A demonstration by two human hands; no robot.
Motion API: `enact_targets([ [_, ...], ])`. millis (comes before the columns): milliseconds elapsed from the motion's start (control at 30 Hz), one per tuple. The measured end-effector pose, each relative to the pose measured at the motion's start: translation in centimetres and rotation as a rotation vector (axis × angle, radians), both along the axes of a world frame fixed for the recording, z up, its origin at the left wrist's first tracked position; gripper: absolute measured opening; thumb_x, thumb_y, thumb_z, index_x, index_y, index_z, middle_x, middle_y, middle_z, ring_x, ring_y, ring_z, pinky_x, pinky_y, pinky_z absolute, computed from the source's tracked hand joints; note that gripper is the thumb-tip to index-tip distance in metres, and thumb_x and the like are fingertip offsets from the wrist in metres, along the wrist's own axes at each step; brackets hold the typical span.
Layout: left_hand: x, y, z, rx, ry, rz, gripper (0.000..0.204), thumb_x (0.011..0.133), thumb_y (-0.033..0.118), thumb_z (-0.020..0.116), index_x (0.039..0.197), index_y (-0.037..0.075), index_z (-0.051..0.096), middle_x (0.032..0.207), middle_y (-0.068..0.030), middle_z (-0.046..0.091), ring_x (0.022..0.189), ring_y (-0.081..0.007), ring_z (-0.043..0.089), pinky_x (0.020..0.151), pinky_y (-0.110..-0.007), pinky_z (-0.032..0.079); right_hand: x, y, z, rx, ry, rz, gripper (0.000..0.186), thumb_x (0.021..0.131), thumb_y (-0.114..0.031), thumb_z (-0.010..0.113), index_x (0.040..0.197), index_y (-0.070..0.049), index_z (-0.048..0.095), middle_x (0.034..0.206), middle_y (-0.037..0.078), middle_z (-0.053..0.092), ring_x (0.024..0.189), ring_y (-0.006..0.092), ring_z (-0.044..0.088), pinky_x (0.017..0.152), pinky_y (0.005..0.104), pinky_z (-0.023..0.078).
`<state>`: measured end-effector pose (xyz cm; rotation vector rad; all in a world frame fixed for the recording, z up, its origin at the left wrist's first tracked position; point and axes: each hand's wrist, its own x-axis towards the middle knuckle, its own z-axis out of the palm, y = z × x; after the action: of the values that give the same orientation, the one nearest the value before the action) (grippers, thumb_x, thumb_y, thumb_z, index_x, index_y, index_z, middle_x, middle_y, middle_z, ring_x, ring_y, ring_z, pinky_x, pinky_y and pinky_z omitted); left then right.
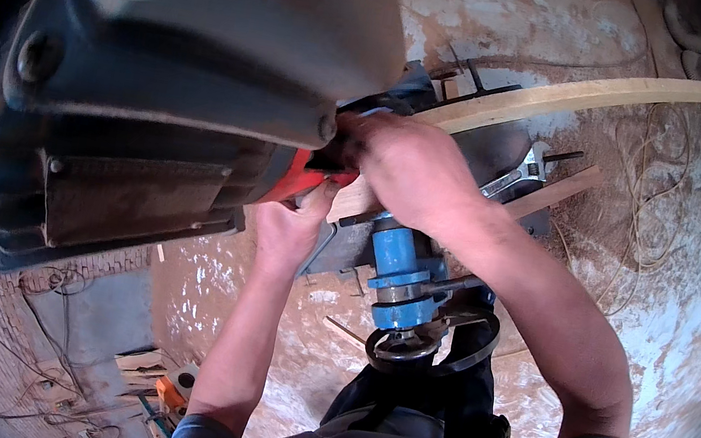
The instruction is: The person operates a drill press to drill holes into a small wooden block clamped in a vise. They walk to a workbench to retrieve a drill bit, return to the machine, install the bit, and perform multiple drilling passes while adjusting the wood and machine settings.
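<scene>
A large dark machine housing fills the upper left, with a red part at its lower right. My left hand grips at that red part, thumb raised against it. My right hand is curled beside the red part, fingertips hidden in shadow at the housing. Below my hands is a blue cylindrical fixture with a black handwheel. An adjustable wrench lies right of my right hand, between a long pale wooden strip and a shorter plank.
Tangled thin cord lies on the dusty floor at right. At lower left are cables, wood scraps and an orange tool.
</scene>
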<state>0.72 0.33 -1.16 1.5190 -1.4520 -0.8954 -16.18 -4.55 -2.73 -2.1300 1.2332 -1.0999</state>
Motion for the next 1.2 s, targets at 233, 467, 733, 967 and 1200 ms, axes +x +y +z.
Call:
enact_targets([
  [233,0.3,0.2,0.0,0.053,0.003,-0.007,0.036,0.076,0.0,0.067,0.11,-0.004,0.055,0.105,-0.0096,0.061,0.093,-0.0139,0.058,0.084,-0.028,0.044,-3.9,1.0,1.5,0.936,-0.868,-0.024,0.025,0.093,-0.019,0.05,0.105,0.002,0.058,0.074,0.004,0.061,0.047,0.0048,0.046,0.042,0.0195,0.037],
  [467,2.7,2.8,-5.7,-0.048,0.256,0.17,0.045,0.084,0.005,0.06,0.126,-0.002,0.045,0.117,-0.0089,0.056,0.107,-0.0156,0.053,0.096,-0.031,0.037,-7.6,5.3,-3.1,1.026,-1.0,-0.252,0.023,0.093,-0.022,0.051,0.096,-0.001,0.06,0.071,0.004,0.059,0.044,0.0051,0.042,0.039,0.0194,0.033],
  [733,2.5,-3.0,-10.0,-0.234,-0.431,0.068,0.029,0.083,0.012,0.06,0.11,0.005,0.058,0.112,-0.0127,0.059,0.104,-0.0279,0.054,0.091,-0.04,0.041,-7.8,10.4,-6.0,1.108,-1.096,-0.363,0.026,0.093,-0.021,0.05,0.106,0.002,0.056,0.071,0.003,0.059,0.047,0.0047,0.043,0.042,0.0183,0.034],
  [967,3.4,-3.6,-11.2,-0.268,-0.582,-0.059,0.029,0.082,0.013,0.058,0.111,0.008,0.058,0.113,-0.0135,0.058,0.106,-0.0313,0.052,0.091,-0.042,0.041,-8.4,11.0,-7.5,1.123,-0.995,-0.414,0.027,0.093,-0.022,0.05,0.105,0.001,0.058,0.071,0.003,0.06,0.047,0.0038,0.043,0.041,0.0185,0.034],
  [1200,5.7,-4.0,-12.5,-0.262,-0.701,-0.114,0.029,0.082,0.014,0.056,0.11,0.008,0.059,0.11,-0.0141,0.059,0.105,-0.0354,0.052,0.092,-0.046,0.04,-8.1,8.6,-8.2,1.12,-0.907,-0.362,0.023,0.092,-0.025,0.052,0.094,-0.003,0.06,0.069,0.003,0.061,0.045,0.0039,0.043,0.04,0.0187,0.033],
])
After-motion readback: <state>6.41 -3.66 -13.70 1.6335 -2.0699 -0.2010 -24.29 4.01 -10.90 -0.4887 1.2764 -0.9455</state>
